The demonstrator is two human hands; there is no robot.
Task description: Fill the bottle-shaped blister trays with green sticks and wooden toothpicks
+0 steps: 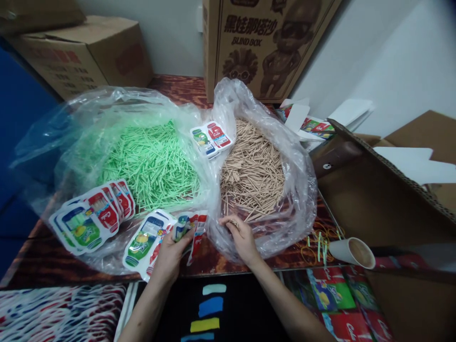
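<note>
It looks like a packing workshop, as the desk (171, 88) carries open plastic bags (302, 190) of loose green sticks (153, 166) and brown sticks (252, 171), with printed packets (85, 225) on it, cartons (256, 57) at its far edge and similarly printed packs (335, 289) below its near edge.

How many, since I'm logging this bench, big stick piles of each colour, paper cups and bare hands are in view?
Green stick pile: 1
Brown stick pile: 1
Paper cup: 1
Bare hands (left hand, right hand): 2
Total: 5
</note>
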